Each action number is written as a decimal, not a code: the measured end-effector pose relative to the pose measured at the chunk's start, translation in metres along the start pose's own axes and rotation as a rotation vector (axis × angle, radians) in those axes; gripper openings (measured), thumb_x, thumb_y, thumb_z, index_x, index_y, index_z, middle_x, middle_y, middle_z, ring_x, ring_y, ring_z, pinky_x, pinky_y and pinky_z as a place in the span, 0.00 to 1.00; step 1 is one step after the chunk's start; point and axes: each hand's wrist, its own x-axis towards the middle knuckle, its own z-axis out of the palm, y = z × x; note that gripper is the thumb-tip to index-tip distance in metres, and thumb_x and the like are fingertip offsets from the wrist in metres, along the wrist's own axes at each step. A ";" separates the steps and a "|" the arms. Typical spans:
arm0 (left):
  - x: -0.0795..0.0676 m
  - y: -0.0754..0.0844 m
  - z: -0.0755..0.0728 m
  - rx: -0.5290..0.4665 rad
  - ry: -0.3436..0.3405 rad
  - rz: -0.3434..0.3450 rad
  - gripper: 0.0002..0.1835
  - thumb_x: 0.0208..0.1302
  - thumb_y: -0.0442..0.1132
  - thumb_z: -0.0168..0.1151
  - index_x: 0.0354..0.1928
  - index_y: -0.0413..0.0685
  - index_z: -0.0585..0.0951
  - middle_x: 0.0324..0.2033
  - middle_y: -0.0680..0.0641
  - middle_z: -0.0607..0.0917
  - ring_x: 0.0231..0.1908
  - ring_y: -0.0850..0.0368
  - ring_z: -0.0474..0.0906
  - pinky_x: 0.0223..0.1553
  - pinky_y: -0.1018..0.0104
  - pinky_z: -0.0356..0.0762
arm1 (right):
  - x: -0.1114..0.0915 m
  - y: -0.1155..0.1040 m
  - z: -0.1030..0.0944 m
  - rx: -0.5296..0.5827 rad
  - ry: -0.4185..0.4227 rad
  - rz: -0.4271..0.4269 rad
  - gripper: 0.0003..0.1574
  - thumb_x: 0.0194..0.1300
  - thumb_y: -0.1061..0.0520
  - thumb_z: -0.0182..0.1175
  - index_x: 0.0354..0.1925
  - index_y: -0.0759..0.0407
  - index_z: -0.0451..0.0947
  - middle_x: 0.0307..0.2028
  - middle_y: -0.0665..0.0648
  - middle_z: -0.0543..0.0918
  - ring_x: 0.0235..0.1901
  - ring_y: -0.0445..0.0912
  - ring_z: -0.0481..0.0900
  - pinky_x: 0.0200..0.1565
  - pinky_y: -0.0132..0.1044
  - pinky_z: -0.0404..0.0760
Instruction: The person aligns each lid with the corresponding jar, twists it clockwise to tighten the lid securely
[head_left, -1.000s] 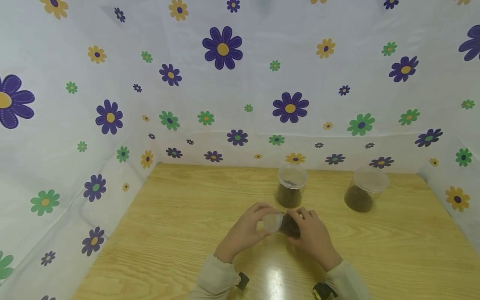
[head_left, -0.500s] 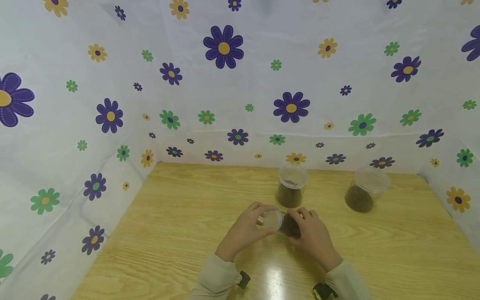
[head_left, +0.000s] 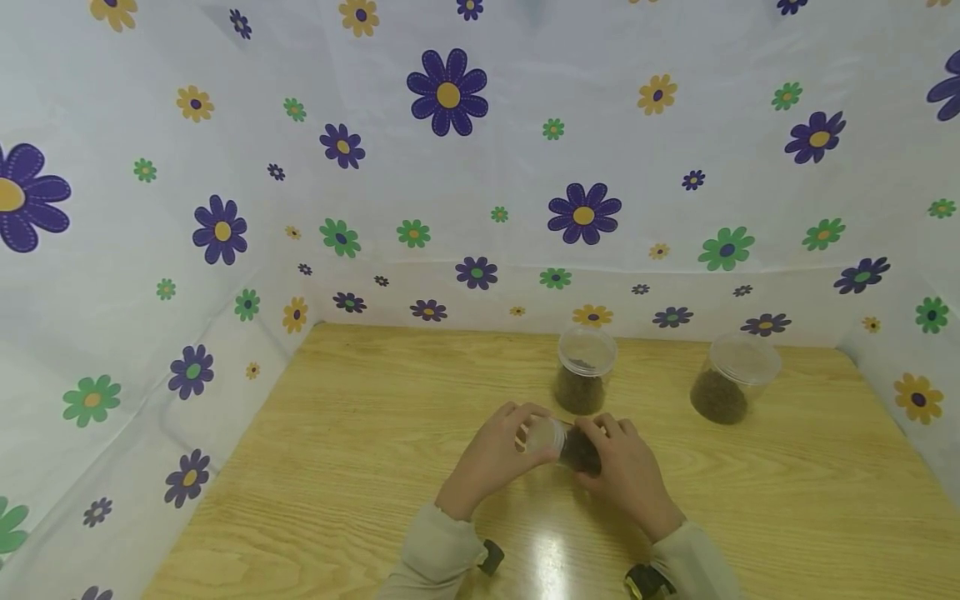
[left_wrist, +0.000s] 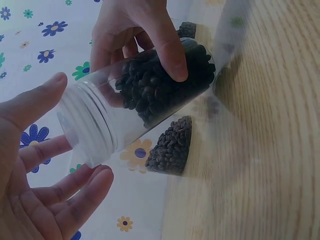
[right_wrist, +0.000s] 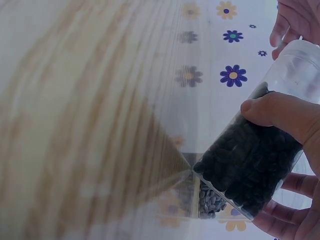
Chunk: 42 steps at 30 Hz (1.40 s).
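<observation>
My right hand point(head_left: 626, 471) grips a clear plastic jar point(left_wrist: 145, 92) by its body, thumb on one side and fingers on the other. Small dark beans or seeds point(right_wrist: 250, 160) fill its lower part. The jar leans so that its translucent screw lid point(left_wrist: 86, 125) points left, toward my left hand point(head_left: 495, 458). Around that lid the left thumb point(left_wrist: 47, 95) and fingers point(left_wrist: 90, 187) are spread, their tips at its ridged edge. In the head view the hands hide parts of the jar.
Behind the hands stands a lidded clear jar point(head_left: 581, 390) part full of dark seeds. Another similar jar point(head_left: 722, 396) is farther right. The wooden tabletop point(head_left: 360, 433) ends at a white flowered sheet point(head_left: 517, 167) at the back and sides.
My left hand turns slightly around the lid, its thumb shifting right and up along the near side. The right hand and the jar stay almost still, as do the standing jars.
</observation>
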 end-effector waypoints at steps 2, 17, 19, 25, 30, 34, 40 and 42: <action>0.000 0.001 0.000 0.010 0.006 -0.007 0.24 0.55 0.56 0.65 0.53 0.58 0.75 0.40 0.53 0.76 0.37 0.61 0.75 0.34 0.75 0.75 | 0.000 0.000 0.000 -0.001 0.004 -0.003 0.45 0.31 0.51 0.80 0.52 0.54 0.75 0.41 0.55 0.78 0.38 0.54 0.76 0.32 0.46 0.80; -0.001 0.001 -0.004 0.012 -0.029 0.024 0.26 0.56 0.52 0.66 0.57 0.58 0.73 0.48 0.51 0.77 0.42 0.57 0.77 0.38 0.70 0.77 | 0.000 0.001 0.000 -0.006 -0.007 0.001 0.45 0.32 0.51 0.80 0.52 0.54 0.75 0.40 0.55 0.78 0.38 0.55 0.76 0.32 0.46 0.80; -0.001 0.001 -0.005 0.018 -0.029 0.061 0.26 0.55 0.48 0.68 0.57 0.57 0.74 0.49 0.51 0.76 0.44 0.56 0.77 0.43 0.68 0.78 | 0.000 0.001 0.000 -0.011 -0.008 -0.002 0.45 0.32 0.51 0.80 0.52 0.54 0.75 0.40 0.56 0.78 0.38 0.55 0.76 0.33 0.46 0.81; -0.001 0.000 -0.004 0.035 -0.017 0.161 0.27 0.53 0.41 0.70 0.57 0.58 0.76 0.51 0.53 0.75 0.51 0.57 0.75 0.52 0.63 0.77 | -0.001 0.001 0.001 -0.025 -0.012 -0.004 0.46 0.32 0.50 0.80 0.53 0.54 0.74 0.41 0.56 0.78 0.39 0.55 0.76 0.33 0.46 0.81; -0.001 -0.003 -0.003 0.030 -0.021 0.209 0.28 0.51 0.36 0.71 0.56 0.60 0.76 0.52 0.54 0.75 0.55 0.58 0.73 0.56 0.61 0.75 | -0.001 0.001 0.002 -0.015 -0.008 -0.003 0.45 0.32 0.50 0.80 0.53 0.54 0.75 0.41 0.56 0.78 0.39 0.56 0.76 0.34 0.47 0.81; 0.000 -0.002 -0.003 0.024 -0.046 0.185 0.35 0.49 0.36 0.73 0.60 0.60 0.72 0.57 0.53 0.72 0.57 0.57 0.71 0.57 0.59 0.75 | -0.001 0.002 0.003 -0.012 -0.005 -0.001 0.45 0.33 0.50 0.80 0.52 0.54 0.75 0.40 0.56 0.78 0.39 0.56 0.77 0.34 0.47 0.81; -0.001 -0.002 -0.003 0.019 -0.078 0.161 0.47 0.45 0.35 0.75 0.68 0.64 0.62 0.63 0.49 0.64 0.62 0.51 0.67 0.56 0.56 0.75 | 0.000 0.001 0.003 -0.019 -0.003 -0.004 0.45 0.33 0.50 0.80 0.52 0.55 0.75 0.40 0.56 0.79 0.39 0.56 0.77 0.33 0.47 0.81; -0.001 -0.003 -0.003 0.029 -0.084 0.172 0.47 0.46 0.32 0.74 0.67 0.65 0.62 0.64 0.50 0.63 0.62 0.52 0.66 0.56 0.57 0.75 | 0.000 0.001 0.003 -0.013 -0.004 0.001 0.44 0.32 0.50 0.80 0.52 0.55 0.75 0.40 0.56 0.78 0.39 0.55 0.77 0.33 0.47 0.81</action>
